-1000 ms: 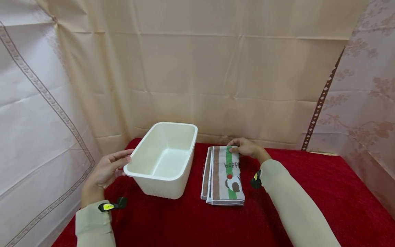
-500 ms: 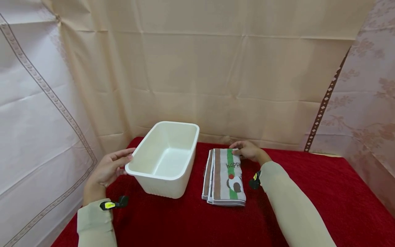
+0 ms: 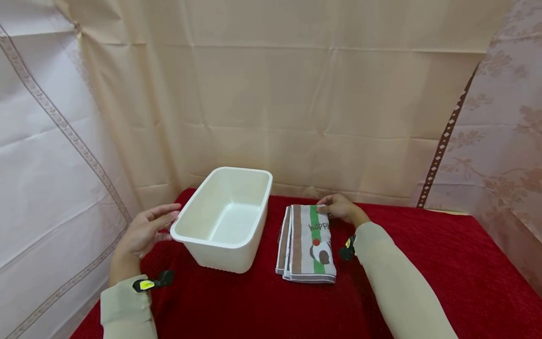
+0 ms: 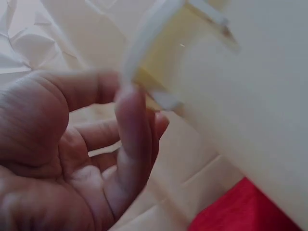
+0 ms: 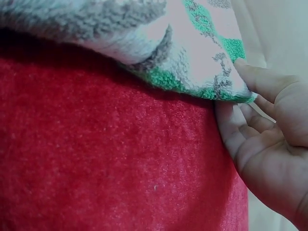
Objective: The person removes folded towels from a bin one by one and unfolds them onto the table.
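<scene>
A deep cream plastic tub (image 3: pixel 224 255) stands tilted on the left of the table in the head view, its rim facing up. My left hand (image 3: pixel 145 231) is beside the tub's left rim, thumb tip right at the edge and the index fingertip just outside it. In the left wrist view my left hand (image 4: pixel 101 144) has loosely bent fingers close to the rim (image 4: pixel 149 38), which is blurred. To the right lies a folded towel (image 3: pixel 302 245) with brown and green stripes and a dog print. My right hand (image 3: pixel 340 208) pinches its far right corner, thumb above and fingers below.
A red cloth (image 3: pixel 427 254) covers the table. Beige sheeting (image 3: pixel 296 94) hangs right behind it, with patterned pale sheets (image 3: pixel 38 141) at both sides. A strip of red cloth separates the tub from the towel.
My left hand has drawn slightly left, its thumb backing off the tub's rim. My right hand keeps hold of the towel's corner; tub and towel look unmoved.
</scene>
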Available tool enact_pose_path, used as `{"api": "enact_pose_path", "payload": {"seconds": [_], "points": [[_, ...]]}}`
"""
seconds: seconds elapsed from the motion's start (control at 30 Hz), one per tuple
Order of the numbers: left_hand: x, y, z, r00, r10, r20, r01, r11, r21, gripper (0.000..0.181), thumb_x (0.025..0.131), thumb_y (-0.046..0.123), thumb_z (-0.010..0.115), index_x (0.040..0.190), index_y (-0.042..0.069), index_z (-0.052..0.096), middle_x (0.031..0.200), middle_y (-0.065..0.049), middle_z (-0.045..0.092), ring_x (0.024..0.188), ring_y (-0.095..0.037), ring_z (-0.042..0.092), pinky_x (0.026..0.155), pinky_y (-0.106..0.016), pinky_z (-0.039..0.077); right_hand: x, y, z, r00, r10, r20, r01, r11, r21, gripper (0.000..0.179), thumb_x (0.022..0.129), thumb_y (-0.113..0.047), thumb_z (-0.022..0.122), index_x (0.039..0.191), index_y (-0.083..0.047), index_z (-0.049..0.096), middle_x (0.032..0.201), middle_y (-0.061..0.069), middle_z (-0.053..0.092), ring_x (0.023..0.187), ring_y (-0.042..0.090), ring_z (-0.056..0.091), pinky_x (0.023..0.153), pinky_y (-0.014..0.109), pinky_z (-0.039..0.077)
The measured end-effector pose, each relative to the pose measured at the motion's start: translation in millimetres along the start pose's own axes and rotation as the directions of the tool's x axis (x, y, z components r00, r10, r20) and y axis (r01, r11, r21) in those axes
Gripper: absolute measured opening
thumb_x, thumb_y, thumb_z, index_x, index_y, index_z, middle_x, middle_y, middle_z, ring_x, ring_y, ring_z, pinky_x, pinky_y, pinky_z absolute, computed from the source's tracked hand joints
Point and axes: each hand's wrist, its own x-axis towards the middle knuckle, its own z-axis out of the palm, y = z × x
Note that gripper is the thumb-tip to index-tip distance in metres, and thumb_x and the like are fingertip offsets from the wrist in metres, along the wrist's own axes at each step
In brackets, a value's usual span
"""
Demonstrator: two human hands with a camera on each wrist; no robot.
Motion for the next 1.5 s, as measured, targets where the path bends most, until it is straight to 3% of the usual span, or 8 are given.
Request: {"api": "enact_pose_path", "payload": {"seconds": [0.2, 0.4, 0.57, 0.67, 0.9, 1.2, 1.37, 1.5], "points": [[-18.5, 17.9, -0.7, 0.995, 0.019, -0.103, -0.016, 0.999, 0.030, 0.018, 0.101, 0.013, 0.066, 0.109, 0.026, 0.075, 0.100, 0.009, 0.069, 0.070, -0.011, 0.062, 0.055, -0.024, 0.058, -0.4, 2, 0, 1.000, 0.010, 0.007, -0.010, 1.000, 0.009, 0.029, 0.099, -0.013, 0.069, 0.122, 0.003, 0.064, 0.113, 0.014, 0.066, 0.096, 0.024, 0.064, 0.084, 0.033, 0.058], [-22.8, 41.0, 19.3, 0.992, 0.121, -0.037, -0.119, 0.991, 0.065, 0.019, 0.102, 0.012, 0.064, 0.117, 0.019, 0.072, 0.100, 0.003, 0.068, 0.070, -0.014, 0.061, 0.054, -0.024, 0.057, 0.4, 3, -1, 1.000, 0.017, 0.004, -0.017, 1.000, 0.006, 0.030, 0.099, -0.015, 0.069, 0.124, 0.002, 0.063, 0.117, 0.014, 0.064, 0.099, 0.025, 0.062, 0.085, 0.033, 0.057], [-16.5, 54.1, 49.1, 0.978, 0.197, 0.070, -0.204, 0.972, 0.118, 0.020, 0.103, 0.008, 0.061, 0.118, 0.016, 0.071, 0.099, -0.002, 0.068, 0.067, -0.015, 0.059, 0.052, -0.025, 0.056, -0.5, 1, 0, 1.000, 0.014, -0.011, -0.014, 1.000, -0.007, 0.030, 0.099, -0.015, 0.069, 0.124, 0.002, 0.063, 0.118, 0.015, 0.063, 0.101, 0.026, 0.061, 0.087, 0.034, 0.057], [-14.5, 58.2, 67.9, 0.969, 0.213, 0.128, -0.233, 0.957, 0.174, 0.020, 0.103, 0.009, 0.061, 0.120, 0.013, 0.071, 0.100, -0.006, 0.068, 0.068, -0.016, 0.058, 0.054, -0.028, 0.056, -0.8, 0, 2, 1.000, 0.011, -0.023, -0.011, 1.000, -0.017, 0.030, 0.099, -0.015, 0.069, 0.123, 0.002, 0.063, 0.118, 0.016, 0.063, 0.101, 0.025, 0.061, 0.088, 0.036, 0.056], [-9.7, 70.9, 111.5, 0.957, 0.181, 0.228, -0.237, 0.939, 0.250, 0.025, 0.101, 0.012, 0.065, 0.124, 0.004, 0.067, 0.094, -0.009, 0.064, 0.064, -0.021, 0.058, 0.055, -0.036, 0.058, 0.6, 2, 6, 0.999, 0.012, -0.042, -0.013, 1.000, -0.028, 0.028, 0.099, -0.016, 0.070, 0.121, 0.001, 0.063, 0.116, 0.015, 0.063, 0.100, 0.025, 0.060, 0.086, 0.034, 0.055], [-1.6, 76.8, 177.0, 0.916, 0.138, 0.377, -0.236, 0.945, 0.227, 0.028, 0.102, 0.016, 0.065, 0.129, 0.009, 0.066, 0.110, -0.022, 0.061, 0.068, -0.023, 0.058, 0.053, -0.032, 0.055, -1.6, 4, 5, 0.999, 0.003, -0.040, -0.004, 0.999, -0.043, 0.028, 0.099, -0.015, 0.070, 0.120, 0.003, 0.062, 0.113, 0.015, 0.063, 0.097, 0.023, 0.061, 0.082, 0.032, 0.055], [-0.8, 75.2, 212.2, 0.899, 0.109, 0.425, -0.216, 0.953, 0.211, 0.031, 0.103, 0.018, 0.063, 0.132, 0.010, 0.064, 0.108, -0.011, 0.065, 0.067, -0.021, 0.058, 0.055, -0.029, 0.054, -1.0, 4, 5, 0.999, 0.017, -0.045, -0.019, 0.999, -0.042, 0.027, 0.099, -0.014, 0.069, 0.120, 0.002, 0.062, 0.114, 0.014, 0.063, 0.097, 0.023, 0.060, 0.083, 0.032, 0.056], [-1.4, 69.0, 236.9, 0.892, 0.094, 0.443, -0.201, 0.958, 0.202, 0.031, 0.103, 0.021, 0.063, 0.132, 0.011, 0.063, 0.110, -0.009, 0.065, 0.069, -0.021, 0.059, 0.058, -0.032, 0.056, -1.1, 3, 5, 0.999, 0.011, -0.049, -0.014, 0.998, -0.068, 0.029, 0.099, -0.016, 0.070, 0.120, 0.001, 0.062, 0.115, 0.015, 0.063, 0.099, 0.025, 0.060, 0.083, 0.033, 0.056]]}}
